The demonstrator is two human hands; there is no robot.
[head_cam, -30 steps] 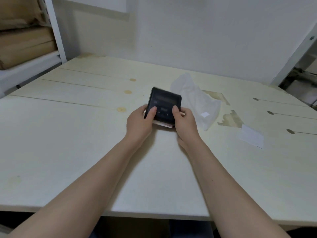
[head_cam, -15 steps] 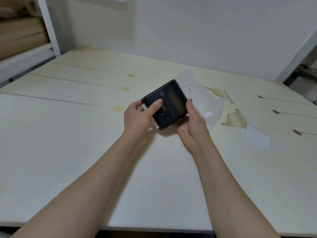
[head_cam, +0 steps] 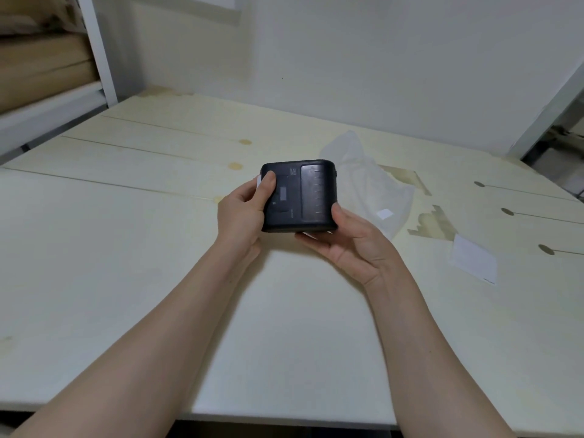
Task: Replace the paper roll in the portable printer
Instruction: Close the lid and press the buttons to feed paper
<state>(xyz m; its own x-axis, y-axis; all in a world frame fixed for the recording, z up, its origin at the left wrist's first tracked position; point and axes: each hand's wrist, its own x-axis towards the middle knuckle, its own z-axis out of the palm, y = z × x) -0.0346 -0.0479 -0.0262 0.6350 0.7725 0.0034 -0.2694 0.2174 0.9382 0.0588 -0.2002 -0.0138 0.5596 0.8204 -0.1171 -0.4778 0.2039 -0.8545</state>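
A black portable printer is held above the pale wooden table, its top face with small display and ribbed lid turned toward me. My left hand grips its left side, thumb on the top near the display. My right hand cups it from below and the right, thumb against the lower right corner. A sliver of white paper shows at the printer's left edge by my left fingers. The lid looks closed.
A crumpled clear plastic bag lies just behind and right of the printer. A white paper slip lies further right. Brown stain patches mark the tabletop. A shelf with cardboard stands at far left.
Both hands lifted the printer off the table and turned it clockwise, so its lid now sits on the right. My right hand shifted from the top to beneath it.
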